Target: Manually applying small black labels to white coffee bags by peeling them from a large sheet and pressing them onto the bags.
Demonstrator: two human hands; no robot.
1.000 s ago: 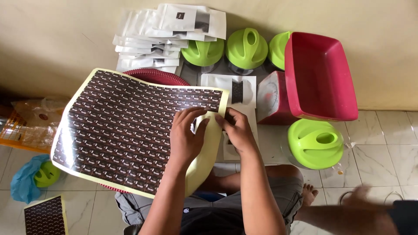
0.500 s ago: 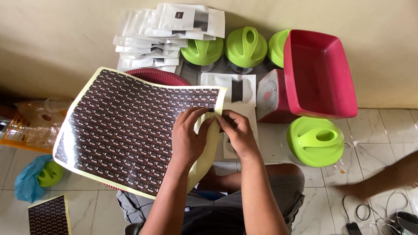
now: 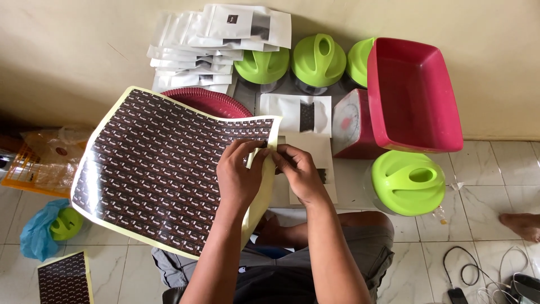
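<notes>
A large sheet of small dark brown stickers on pale yellow backing (image 3: 157,169) is held up over my lap. My left hand (image 3: 241,175) grips its right edge, where the backing curls downward. My right hand (image 3: 298,171) pinches at the same top right corner, fingertips touching the left hand's; a small dark sticker seems to be between them, but it is mostly hidden. Under my hands lies a white pouch (image 3: 313,163) on the tiled floor.
A stack of white pouches (image 3: 214,39) lies by the wall. Green lids (image 3: 319,59) sit on jars near a red tub (image 3: 416,95); another green-lidded jar (image 3: 408,181) stands at right. A red basket rim (image 3: 208,101), a second sticker sheet (image 3: 64,278), cables (image 3: 478,270) and another person's foot (image 3: 520,224) are around.
My hands stay at the sheet's corner with small finger movements. The other person's limb at lower right has shifted and drawn back toward the right edge.
</notes>
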